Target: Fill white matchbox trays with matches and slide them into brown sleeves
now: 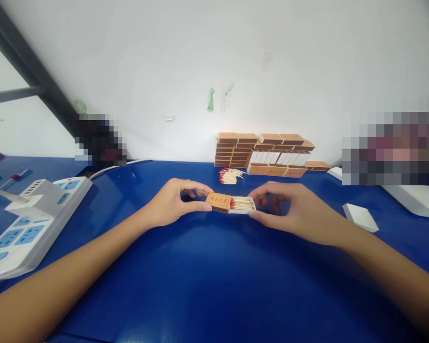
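Note:
Between my hands is a matchbox (219, 201), its white inner tray (240, 212) slid partly out to the right. Red-tipped matches (241, 204) lie side by side in the exposed tray. My left hand (177, 201) pinches the left end of the orange-brown sleeve between thumb and fingers. At the tray's right end, my right hand (288, 209) grips with its thumb at the near corner and a finger at the far corner. Just behind the box, a loose pile of red-tipped matches (230, 176) rests on the blue table (207, 276).
Several matchboxes (271, 170) are stacked against the white wall (186, 62). On the left lies a white power strip (39, 238) with a plugged-in adapter (45, 197). A small white block (360, 217) lies beyond my right forearm, near a larger white object (411, 200).

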{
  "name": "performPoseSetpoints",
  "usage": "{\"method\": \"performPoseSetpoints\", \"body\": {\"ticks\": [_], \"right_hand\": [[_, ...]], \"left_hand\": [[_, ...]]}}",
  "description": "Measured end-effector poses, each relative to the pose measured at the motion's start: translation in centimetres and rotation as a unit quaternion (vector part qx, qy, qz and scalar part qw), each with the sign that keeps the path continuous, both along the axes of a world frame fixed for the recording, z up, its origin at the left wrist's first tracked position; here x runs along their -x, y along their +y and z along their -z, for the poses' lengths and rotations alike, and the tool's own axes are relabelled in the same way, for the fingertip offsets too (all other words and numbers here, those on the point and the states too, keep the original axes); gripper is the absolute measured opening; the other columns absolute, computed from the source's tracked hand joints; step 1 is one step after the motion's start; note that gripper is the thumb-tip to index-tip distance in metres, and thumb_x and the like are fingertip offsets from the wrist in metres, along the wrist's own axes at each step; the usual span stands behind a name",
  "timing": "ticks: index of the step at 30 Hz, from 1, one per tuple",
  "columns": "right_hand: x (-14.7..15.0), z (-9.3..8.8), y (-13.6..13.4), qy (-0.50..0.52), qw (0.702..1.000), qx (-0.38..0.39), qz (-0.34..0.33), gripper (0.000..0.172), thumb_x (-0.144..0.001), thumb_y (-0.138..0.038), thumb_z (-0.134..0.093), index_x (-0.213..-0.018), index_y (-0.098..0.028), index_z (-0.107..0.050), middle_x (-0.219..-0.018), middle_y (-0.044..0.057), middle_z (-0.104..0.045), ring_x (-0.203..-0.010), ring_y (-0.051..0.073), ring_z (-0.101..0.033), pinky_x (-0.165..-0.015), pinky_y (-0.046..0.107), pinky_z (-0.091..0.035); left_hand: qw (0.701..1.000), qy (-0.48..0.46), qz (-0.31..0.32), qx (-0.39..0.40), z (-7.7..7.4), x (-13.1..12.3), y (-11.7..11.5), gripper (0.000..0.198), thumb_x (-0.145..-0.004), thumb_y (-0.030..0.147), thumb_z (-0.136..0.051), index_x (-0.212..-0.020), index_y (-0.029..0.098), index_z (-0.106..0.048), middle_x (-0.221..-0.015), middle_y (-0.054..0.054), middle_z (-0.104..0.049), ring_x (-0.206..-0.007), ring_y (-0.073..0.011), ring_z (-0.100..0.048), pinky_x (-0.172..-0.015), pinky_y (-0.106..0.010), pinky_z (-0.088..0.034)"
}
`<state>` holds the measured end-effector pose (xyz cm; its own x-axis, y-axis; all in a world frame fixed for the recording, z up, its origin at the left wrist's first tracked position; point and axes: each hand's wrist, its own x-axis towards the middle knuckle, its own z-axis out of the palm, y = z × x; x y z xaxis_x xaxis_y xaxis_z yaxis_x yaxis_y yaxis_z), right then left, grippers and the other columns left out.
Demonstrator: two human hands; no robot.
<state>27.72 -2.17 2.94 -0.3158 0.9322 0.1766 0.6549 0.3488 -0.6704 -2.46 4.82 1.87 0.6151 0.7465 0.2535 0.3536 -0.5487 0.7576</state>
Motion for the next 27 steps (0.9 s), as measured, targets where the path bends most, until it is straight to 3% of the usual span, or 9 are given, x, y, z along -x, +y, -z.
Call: {"method": "performPoseSetpoints", "body": {"ticks": [19, 27], "right_hand": [[0.33, 0.19, -0.27, 0.008, 0.999, -0.021, 0.04, 0.036, -0.086, -0.058, -0.076, -0.101, -0.025, -0.075, -0.085, 0.001, -0.071, -0.06, 0.013, -0.054, -0.053, 0.027, -0.046], [0.58, 0.14, -0.49, 0.012, 0.999, -0.018, 0.035, 0.03, -0.088, -0.053, -0.076, -0.099, -0.025, -0.075, -0.083, 0.0, -0.07, -0.057, 0.011, -0.054, -0.05, 0.025, -0.046]], "left_hand": [[0.996, -0.037, -0.008, 0.082, -0.22, -0.21, -0.2, 0.034, -0.081, 0.037, -0.086, -0.11, 0.019, -0.08, -0.1, -0.004, -0.08, -0.086, -0.0168, -0.07, -0.08, -0.029, -0.056], [0.995, -0.044, -0.009, 0.087, -0.25, -0.51, -0.52, 0.034, -0.086, 0.036, -0.082, -0.115, 0.019, -0.079, -0.104, -0.005, -0.081, -0.087, -0.0162, -0.071, -0.08, -0.028, -0.056]]}}
